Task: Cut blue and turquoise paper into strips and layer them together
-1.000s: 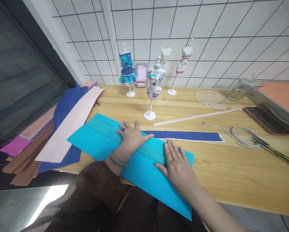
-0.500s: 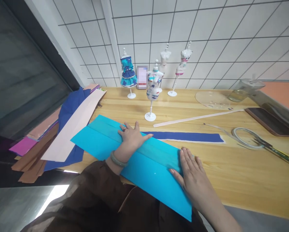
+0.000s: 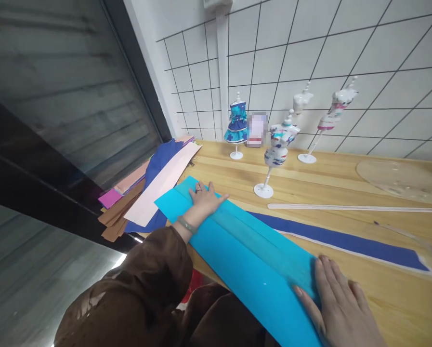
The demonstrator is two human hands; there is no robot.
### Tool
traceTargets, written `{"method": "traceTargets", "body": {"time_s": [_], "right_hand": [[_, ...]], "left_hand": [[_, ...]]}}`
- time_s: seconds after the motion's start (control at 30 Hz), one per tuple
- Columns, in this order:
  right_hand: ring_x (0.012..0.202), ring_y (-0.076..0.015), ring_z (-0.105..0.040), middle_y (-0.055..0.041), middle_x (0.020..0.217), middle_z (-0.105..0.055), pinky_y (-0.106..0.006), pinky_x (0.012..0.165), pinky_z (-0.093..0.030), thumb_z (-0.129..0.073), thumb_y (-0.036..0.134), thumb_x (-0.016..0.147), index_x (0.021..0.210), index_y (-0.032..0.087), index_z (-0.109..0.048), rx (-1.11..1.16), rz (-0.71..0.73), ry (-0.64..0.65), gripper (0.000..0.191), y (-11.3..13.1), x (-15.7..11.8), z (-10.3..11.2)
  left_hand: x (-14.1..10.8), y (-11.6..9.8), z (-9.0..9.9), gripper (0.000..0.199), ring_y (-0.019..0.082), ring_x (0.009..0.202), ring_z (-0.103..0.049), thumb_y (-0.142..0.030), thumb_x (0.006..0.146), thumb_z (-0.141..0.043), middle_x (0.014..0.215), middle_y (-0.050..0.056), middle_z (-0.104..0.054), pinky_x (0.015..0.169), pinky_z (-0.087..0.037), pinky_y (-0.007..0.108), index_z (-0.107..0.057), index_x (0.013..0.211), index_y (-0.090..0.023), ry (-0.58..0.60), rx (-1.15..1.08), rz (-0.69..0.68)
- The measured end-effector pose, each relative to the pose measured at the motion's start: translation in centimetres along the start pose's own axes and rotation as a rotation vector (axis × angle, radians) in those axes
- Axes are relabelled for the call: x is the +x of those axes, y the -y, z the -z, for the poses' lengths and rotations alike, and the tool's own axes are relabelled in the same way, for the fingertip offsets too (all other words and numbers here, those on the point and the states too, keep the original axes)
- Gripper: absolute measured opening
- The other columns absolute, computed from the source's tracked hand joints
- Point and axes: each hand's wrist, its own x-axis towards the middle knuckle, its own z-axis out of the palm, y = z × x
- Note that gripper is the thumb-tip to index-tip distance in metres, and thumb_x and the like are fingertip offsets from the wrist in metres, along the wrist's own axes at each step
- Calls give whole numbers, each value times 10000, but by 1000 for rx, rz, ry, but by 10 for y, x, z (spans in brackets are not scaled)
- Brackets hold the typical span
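A long bright blue sheet (image 3: 237, 262) lies slantwise at the table's front edge, its near side hanging over my lap. Along it runs a darker, see-through strip (image 3: 252, 241). My left hand (image 3: 205, 198) rests flat with spread fingers near the sheet's far left end. Over the right end lies my right hand (image 3: 340, 299), palm down, fingers outstretched and the thumb apart on the strip. Partly under the sheet, a narrow dark blue strip with a white edge (image 3: 346, 241) reaches to the right.
Several small dress forms stand by the tiled wall, one in a blue dress (image 3: 237, 123), another paint-smeared (image 3: 276, 154). A pile of coloured sheets, topped by a pale pink piece (image 3: 158, 190), lies left. A thin pale strip (image 3: 327, 207) and a clear round plate (image 3: 399, 178) lie right.
The view has turned left, so everything sits further right. My left hand has slid along the sheet towards its far left end. The right hand stays on the right end.
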Motion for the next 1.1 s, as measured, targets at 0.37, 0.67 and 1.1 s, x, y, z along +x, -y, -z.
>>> {"method": "traceTargets", "body": {"time_s": [0.37,0.67,1.1], "right_hand": [[1368,-340,-197,-249,1377,-423,-635,1004,-279,-65,530,905,1348,35,-431,63,43,-41,758,-2,0,3],[1376,-337,-179,-222,1458,-304,-590,1043,-256,-142,602,893,1442,18,-199,-9,-26,35,804,3,0,5],[1352,-319,-264,-221,1422,-374,-558,1039,-288,-138,589,907,1434,38,-230,-27,-142,28,768,6,1,23]], "left_hand": [[47,39,-2,909,334,1393,-124,-714,771,-218,1507,172,-182,1091,-140,547,-267,1424,-83,-38,-7,189],[63,48,-9,952,335,1397,-97,-732,757,-182,1517,147,-159,1089,-111,574,-222,1437,-66,-42,-17,224],[65,52,-9,1014,363,1393,-69,-769,727,-208,1518,177,-129,1096,-66,559,-199,1437,-45,-47,-55,227]]}}
